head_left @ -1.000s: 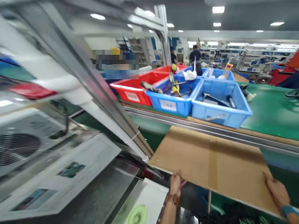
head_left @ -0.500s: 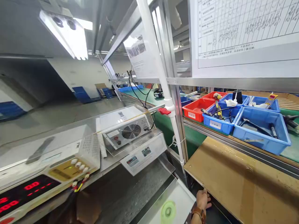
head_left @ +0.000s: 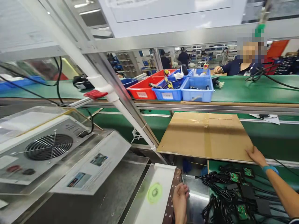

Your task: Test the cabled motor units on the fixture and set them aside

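Note:
My right hand (head_left: 256, 156), with a blue wristband, is closed on the front right corner of a flat cardboard sheet (head_left: 193, 137). The sheet lies below the raised green shelf, partly over the lower bench. My left hand (head_left: 179, 199) is apart from the cardboard, low in the middle, its fingers curled beside a brown strip with eyelets (head_left: 171, 199) and a shiny metal plate (head_left: 197, 189). What those fingers hold, if anything, I cannot make out. Several green circuit boards (head_left: 243, 212) with bundled black cables (head_left: 217, 186) lie in front of the cardboard.
On the green shelf (head_left: 233, 93) stand red bins (head_left: 143, 88) and blue bins (head_left: 197, 88) with tools and parts. A white pole (head_left: 126, 115) slants at left. Nearby is a grey instrument with a fan (head_left: 49, 146). A person (head_left: 243, 67) is behind the shelf.
The view has swung right. My left hand, earlier at the cardboard's front left corner, has come off it and moved nearer. My right hand now shows at the right corner; the circuit boards have come into view.

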### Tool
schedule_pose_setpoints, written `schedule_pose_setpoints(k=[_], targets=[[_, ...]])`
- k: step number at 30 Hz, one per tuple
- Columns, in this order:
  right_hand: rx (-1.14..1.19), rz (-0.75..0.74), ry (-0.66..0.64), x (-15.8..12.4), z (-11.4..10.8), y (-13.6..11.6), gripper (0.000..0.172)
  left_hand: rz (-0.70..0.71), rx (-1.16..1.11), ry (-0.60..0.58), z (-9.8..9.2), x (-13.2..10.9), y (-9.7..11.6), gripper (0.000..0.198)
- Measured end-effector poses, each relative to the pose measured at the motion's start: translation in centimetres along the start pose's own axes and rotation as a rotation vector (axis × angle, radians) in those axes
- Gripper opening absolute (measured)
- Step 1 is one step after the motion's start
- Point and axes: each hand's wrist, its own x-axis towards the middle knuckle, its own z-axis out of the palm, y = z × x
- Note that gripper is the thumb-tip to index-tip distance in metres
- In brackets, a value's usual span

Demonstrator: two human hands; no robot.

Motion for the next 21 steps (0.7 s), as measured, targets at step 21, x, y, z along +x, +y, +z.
schedule_pose_setpoints(k=[21], targets=[[0.898, -0.065, -0.557, 4.0, 1.4, 9.2, 0.034, 0.401, 0.124, 0.027, 6.7, -9.6, -13.5, 0.033]])
